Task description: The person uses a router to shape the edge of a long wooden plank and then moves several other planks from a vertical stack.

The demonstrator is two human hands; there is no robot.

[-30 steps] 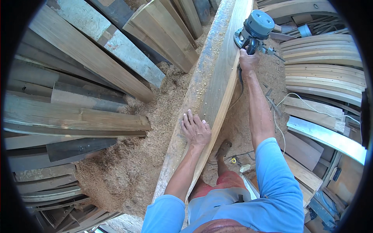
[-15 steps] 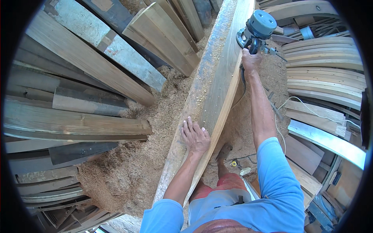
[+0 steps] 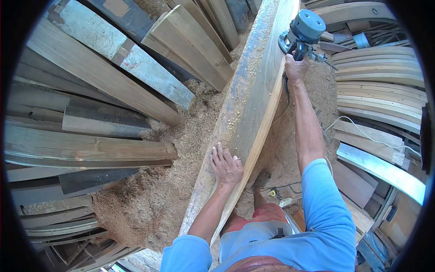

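A teal electric router (image 3: 306, 29) with a round body and a metal base stands at the far end of a long wooden plank (image 3: 260, 90), over its right edge. Wrapped round the router's black handle is my right hand (image 3: 296, 67), the arm stretched far forward. My left hand (image 3: 226, 167) lies flat, fingers spread, across the plank and the worn, chip-dusted bench beam (image 3: 229, 106) beside it. Wood chips dot both surfaces. From the router a dark cord (image 3: 286, 97) hangs down past the plank's right side. The router's bit is hidden.
Stacked boards (image 3: 90, 143) fan out on the left, with sawdust heaped (image 3: 136, 199) below them. Curved wooden pieces (image 3: 380, 97) are piled on the right. A white cable (image 3: 362, 129) loops over boards there. Near my foot (image 3: 261, 180), cords and a small pale block (image 3: 285, 202) lie on the floor.
The router and my right hand appear slightly farther right and nearly in the same place along the plank. My left hand has barely shifted, a little lower and left.
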